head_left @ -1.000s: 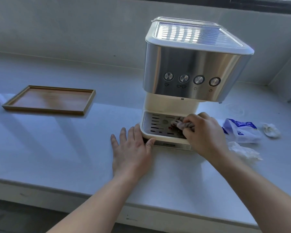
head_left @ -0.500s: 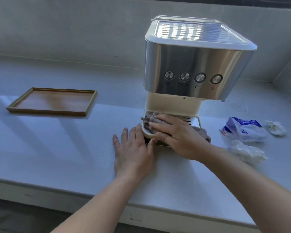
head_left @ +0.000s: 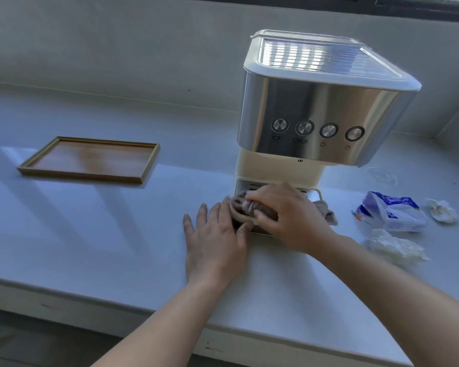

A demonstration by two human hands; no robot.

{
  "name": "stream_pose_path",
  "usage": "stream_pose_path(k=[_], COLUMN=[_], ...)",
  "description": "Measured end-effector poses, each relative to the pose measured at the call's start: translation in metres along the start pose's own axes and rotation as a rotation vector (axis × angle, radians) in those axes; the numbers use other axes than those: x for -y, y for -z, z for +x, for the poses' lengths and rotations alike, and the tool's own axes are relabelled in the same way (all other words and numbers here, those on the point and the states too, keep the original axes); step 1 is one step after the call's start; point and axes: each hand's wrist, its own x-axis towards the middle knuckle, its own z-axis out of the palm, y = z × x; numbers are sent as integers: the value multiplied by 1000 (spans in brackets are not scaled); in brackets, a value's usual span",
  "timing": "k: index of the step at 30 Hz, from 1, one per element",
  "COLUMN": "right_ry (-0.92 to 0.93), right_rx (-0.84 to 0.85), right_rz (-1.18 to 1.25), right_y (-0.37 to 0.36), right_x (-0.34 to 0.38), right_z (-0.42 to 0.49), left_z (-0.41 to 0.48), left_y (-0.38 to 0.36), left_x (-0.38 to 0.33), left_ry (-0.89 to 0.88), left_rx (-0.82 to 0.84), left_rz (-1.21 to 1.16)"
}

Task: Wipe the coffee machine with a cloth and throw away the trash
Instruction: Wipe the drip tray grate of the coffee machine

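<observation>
On the far left of the counter [head_left: 90, 234] lies an empty tray [head_left: 90, 161]. My left hand [head_left: 215, 239] is flat and open beside the machine [head_left: 323, 107], touching its base. My right hand [head_left: 286, 215] grips the cloth [head_left: 243, 207], bunched on the drip grate [head_left: 245, 186]. The trash lies to the right: a bag [head_left: 390, 215] and two tissues [head_left: 394, 247] [head_left: 443, 210], so I judge the right hand is nearer for it.

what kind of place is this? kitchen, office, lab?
Probably a kitchen or pantry counter, home or office unclear. Cues: a coffee machine on a long white countertop against a wall below a window, a wooden tray, and crumpled tissues beside a plastic wrapper.
</observation>
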Motion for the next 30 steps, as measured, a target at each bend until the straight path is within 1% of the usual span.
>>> stream_pose_path(k=[3, 4, 5, 7, 8, 9, 10, 12, 13, 15, 16, 18, 19, 21, 24, 25, 26, 28, 29, 30], right_ry=[-213, -226, -200, -84, -21, 3, -26, -175, -245, -315, -312, -282, -292, -379, -559, -567, -524, -344, -267, -234], right_rx=[-25, -53, -94, -159, -153, -118, -79, -34, -15, 29, 51, 68, 51, -31, -151, -155, -133, -31, 23, 58], right_rz=[-142, -133, -86, 54, 87, 60, -18, -196, -232, -165, -134, -169, -199, -199, -70, -48, -38, -86, -121, -134], right_y=[0, 0, 0, 4, 6, 10, 13, 17, 18, 16, 14, 13, 14, 17, 9, 4, -2, -9, -6, -1], right_x=[1, 7, 16, 33, 36, 34, 30, 17, 13, 9, 9, 4, 0, -9, -5, 3, 12, 22, 19, 11], right_z=[15, 24, 33, 43, 42, 39, 30, 3, -11, -28, -32, -33, -33, -33, -18, -9, -2, 3, 2, 1], left_z=[0, -1, -1, -2, -2, -2, -2, -2, -1, -1, -2, -2, -2, -2, -1, -1, -1, -2, -2, -2], left_y=[0, 0, 1, 3, 3, 4, 3, 2, 1, 0, 0, 0, 0, 0, 0, 0, 0, 0, 0, 0], left_x=[-1, 0, 0, 0, 0, 0, 1, 1, 1, 1, 0, 1, 1, 2, 2, 1, 1, 1, 1, 1], left_ry=[5, 8, 8, 7, 8, 8, 5, 0, 4, 4, -1, -6, -9, -10, -3, -3, -2, -2, -5, -10], left_rx=[3, 4, 7, 14, 14, 15, 11, -7, -11, -17, -18, -18, -16, -12, -9, -8, -3, 2, 0, -5], left_rz=[10, 2, -10, -20, -18, -18, -18, -8, 0, 15, 16, 13, 16, 18, 14, 14, 14, 3, -5, -8])
